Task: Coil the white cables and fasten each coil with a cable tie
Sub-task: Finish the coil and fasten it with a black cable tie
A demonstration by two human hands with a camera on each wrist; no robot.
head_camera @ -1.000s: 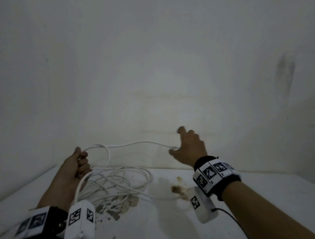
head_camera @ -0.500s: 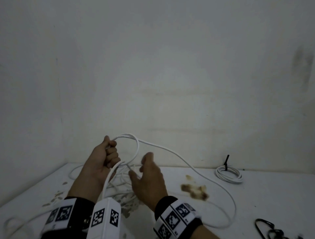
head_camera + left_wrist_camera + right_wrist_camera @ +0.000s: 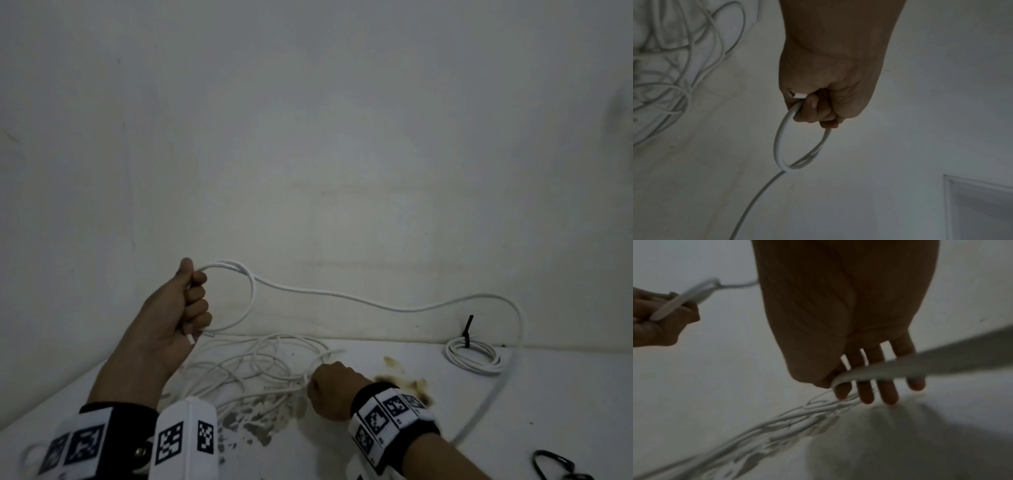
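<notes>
Both hands clamp white cable (image 3: 376, 303); head view alone shows tied coil (image 3: 474, 356).

White cable (image 3: 900, 368) lies blurred across right hand's fingers (image 3: 887, 392).

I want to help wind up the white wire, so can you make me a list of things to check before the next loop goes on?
1. Left hand holds the loop tight: ok.
2. Plug end tucked in that fist: ok.
3. Right hand has the cable pinched: cannot tell, blurred; its fingers look straight.
4. Slack between the hands free of knots: ok.
5. Loose pile untangled: not ok.
6. Finished coil out of the way: not ok, slack passes beside it.
</notes>
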